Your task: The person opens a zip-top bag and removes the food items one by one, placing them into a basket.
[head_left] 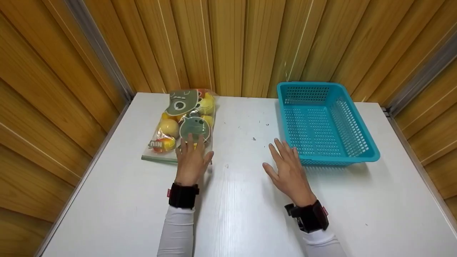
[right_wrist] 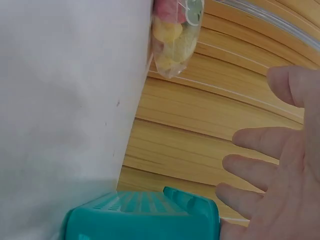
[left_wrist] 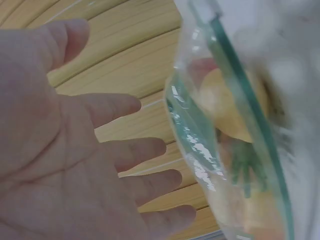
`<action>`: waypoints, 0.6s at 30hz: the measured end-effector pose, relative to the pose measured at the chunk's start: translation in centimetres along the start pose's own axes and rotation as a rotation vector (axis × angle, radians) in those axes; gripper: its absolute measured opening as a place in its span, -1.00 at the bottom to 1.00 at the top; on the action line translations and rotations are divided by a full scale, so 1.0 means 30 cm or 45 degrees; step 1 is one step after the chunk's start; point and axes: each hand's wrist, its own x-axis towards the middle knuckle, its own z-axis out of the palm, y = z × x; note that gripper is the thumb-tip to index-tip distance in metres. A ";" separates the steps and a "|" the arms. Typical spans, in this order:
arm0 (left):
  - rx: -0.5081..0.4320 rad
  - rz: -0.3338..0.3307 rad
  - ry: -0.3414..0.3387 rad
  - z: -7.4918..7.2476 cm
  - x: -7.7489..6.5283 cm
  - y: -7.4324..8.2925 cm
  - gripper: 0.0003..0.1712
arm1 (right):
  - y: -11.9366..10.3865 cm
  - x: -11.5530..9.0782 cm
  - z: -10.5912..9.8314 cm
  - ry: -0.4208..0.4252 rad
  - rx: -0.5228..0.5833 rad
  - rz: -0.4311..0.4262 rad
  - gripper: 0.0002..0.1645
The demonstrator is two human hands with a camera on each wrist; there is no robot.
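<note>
A clear zip bag [head_left: 194,130] with green cartoon prints lies at the back left of the table, filled with several rounded yellow, orange and red items that look like toy fruit. Over its near edge reaches my left hand [head_left: 191,162], fingers spread and straight, holding nothing. In the left wrist view the palm [left_wrist: 65,150] faces the bag's green zip strip [left_wrist: 250,110], with a gap between fingertips and bag. My right hand [head_left: 287,173], also spread and bare, hovers by the near left corner of a turquoise plastic basket [head_left: 339,159].
The white table [head_left: 228,214] carries a few small dark specks [head_left: 254,139] between bag and basket. Wood-look panels [head_left: 228,46] close off the back and both sides. The perforated basket stands at the back right, its inside floor showing.
</note>
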 end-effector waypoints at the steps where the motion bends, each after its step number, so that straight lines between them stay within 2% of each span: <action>1: -0.009 -0.013 -0.007 0.002 0.004 -0.008 -0.15 | -0.003 0.000 0.004 0.006 0.002 -0.007 -0.26; 8: -0.056 -0.103 -0.068 0.022 0.030 -0.050 -0.11 | -0.029 0.002 0.067 -0.007 0.075 -0.051 -0.28; 9: -0.063 -0.102 -0.060 0.042 0.042 -0.071 -0.10 | -0.032 0.002 0.083 -0.021 0.102 -0.053 -0.29; 14: -0.085 -0.124 -0.070 0.070 0.060 -0.109 -0.11 | -0.045 0.007 0.167 -0.106 0.343 -0.032 -0.33; 15: -0.084 -0.114 -0.059 0.088 0.067 -0.128 -0.12 | -0.049 0.011 0.183 -0.121 0.401 -0.023 -0.34; 18: -0.054 -0.112 -0.066 0.079 0.062 -0.122 -0.16 | -0.066 0.033 0.225 -0.185 0.564 0.023 -0.38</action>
